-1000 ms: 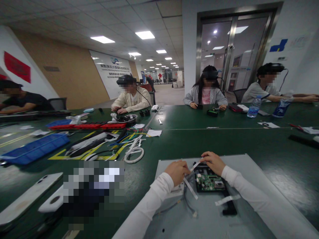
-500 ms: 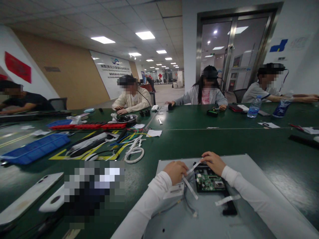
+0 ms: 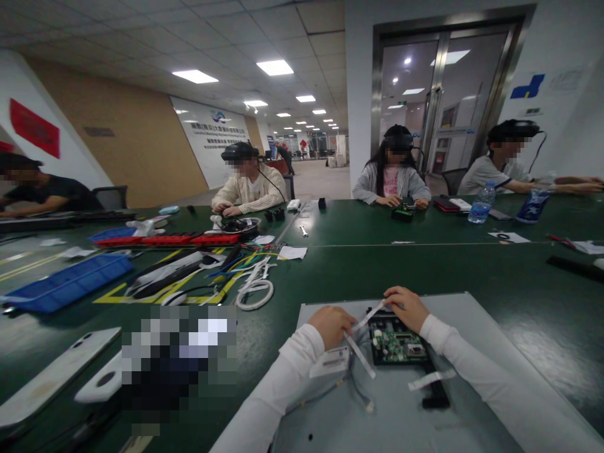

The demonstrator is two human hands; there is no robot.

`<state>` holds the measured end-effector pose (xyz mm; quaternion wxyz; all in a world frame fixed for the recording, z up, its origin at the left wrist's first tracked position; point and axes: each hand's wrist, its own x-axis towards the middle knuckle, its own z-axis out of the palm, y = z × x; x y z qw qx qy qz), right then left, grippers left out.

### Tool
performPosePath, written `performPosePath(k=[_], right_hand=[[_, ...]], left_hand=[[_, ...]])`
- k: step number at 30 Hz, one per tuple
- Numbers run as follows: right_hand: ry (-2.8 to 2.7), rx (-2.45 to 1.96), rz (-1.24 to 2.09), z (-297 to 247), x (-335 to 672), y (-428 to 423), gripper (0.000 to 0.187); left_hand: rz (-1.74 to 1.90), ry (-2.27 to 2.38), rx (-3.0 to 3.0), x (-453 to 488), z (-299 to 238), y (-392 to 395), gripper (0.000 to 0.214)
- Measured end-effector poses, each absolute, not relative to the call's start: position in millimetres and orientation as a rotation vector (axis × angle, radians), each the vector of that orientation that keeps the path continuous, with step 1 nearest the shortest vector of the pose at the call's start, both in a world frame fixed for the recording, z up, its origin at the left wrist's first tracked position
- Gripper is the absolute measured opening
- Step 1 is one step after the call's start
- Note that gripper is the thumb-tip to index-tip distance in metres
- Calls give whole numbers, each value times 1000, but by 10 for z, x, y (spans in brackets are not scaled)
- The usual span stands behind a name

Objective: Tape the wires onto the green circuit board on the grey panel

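The tape [image 3: 367, 317] is located between the left hand [image 3: 331, 326] and the right hand [image 3: 409, 309], at the upper-left corner of the board's black frame [image 3: 373, 311]. Its long axis runs diagonally: the near end is at the left fingertips, the far end at the right fingertips. Each hand is narrow, fingertips drawn together on its end of the tape; the thumb contact is partly hidden. The tape spans the gap in a nearly straight line. Whether it touches the frame beneath cannot be told.

Relative to the board [image 3: 399, 347], the right hand is nearer, over the frame's upper-right side; the left hand is beside it, on the left.

A second strip [image 3: 361, 358] slants from just below the left fingers toward the board's lower-left corner. Whether it joins the tape cannot be told. A third strip [image 3: 430, 379] lies across the black bracket [image 3: 436, 398]. A label [image 3: 331, 362] and a cable [image 3: 358, 391] lie left of the board. All rest on the grey panel [image 3: 401, 428], which is on the worktop [image 3: 533, 283].
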<state>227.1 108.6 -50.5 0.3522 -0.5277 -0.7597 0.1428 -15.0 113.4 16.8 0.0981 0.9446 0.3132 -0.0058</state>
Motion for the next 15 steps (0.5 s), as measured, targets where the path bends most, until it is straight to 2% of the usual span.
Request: performPosePath(k=[15], right_hand=[[-1957,-1420,361,-520,2277,1105,26]], left_hand=[[-16,909,2791,-164,168,1141,31]])
